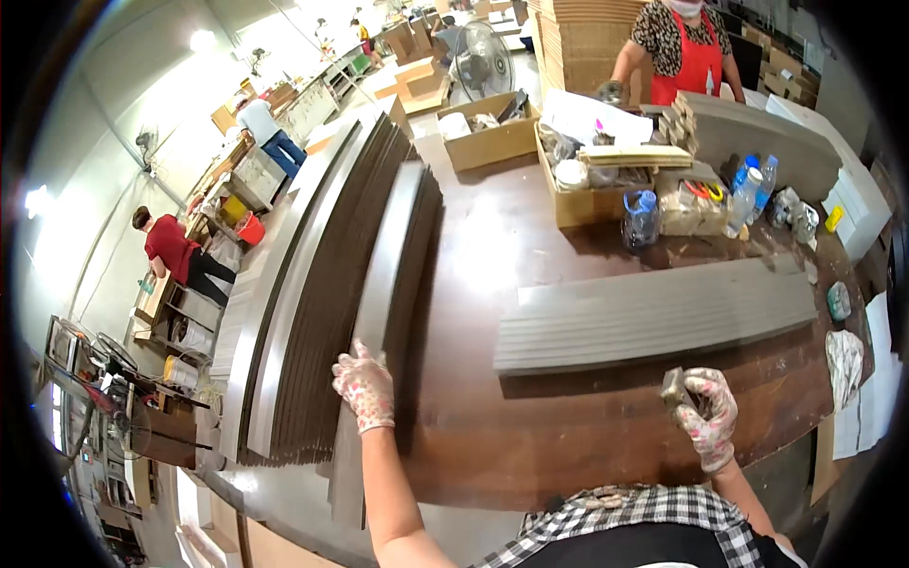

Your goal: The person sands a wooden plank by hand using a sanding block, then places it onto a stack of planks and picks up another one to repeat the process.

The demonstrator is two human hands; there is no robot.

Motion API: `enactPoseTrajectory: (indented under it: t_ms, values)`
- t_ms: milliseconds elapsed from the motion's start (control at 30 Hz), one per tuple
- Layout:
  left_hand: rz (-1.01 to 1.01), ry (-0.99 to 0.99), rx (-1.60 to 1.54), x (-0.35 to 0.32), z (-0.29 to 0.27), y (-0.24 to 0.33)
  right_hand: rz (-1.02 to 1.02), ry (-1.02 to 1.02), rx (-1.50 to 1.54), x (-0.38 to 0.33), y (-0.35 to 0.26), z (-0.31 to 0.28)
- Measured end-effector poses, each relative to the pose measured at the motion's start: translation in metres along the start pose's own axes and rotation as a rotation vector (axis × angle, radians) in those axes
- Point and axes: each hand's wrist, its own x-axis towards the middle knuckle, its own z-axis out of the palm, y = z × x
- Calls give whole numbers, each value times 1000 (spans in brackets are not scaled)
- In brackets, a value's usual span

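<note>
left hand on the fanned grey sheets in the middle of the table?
No, the left hand rests on the stack of long grey boards at the table's left edge, apart from the fanned grey sheets.

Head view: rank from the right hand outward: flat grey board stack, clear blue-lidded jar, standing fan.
From the right hand:
1. Flat grey board stack, just beyond it on the table.
2. Clear blue-lidded jar, mid-table behind the stack.
3. Standing fan, past the table's far end.

You're in a factory workshop: stacked grey boards (331,275) on big worktable (530,417), cardboard boxes (488,133), fan (481,62), coworkers w/ benches.
</note>
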Motion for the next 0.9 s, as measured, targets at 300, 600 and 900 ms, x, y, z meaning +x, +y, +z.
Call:
enactPoseTrajectory:
  t_ms: [300, 600, 900]
  values:
    - [19, -92, -28, 16, 19, 12, 147, -43, 20, -13, 22, 7]
    - [-24, 129, -222, 13, 23, 29, 219, -156, 108, -28, 24, 11]
    - [39, 137, -121, 18, 62, 13, 94, -200, 104, -49, 45, 0]
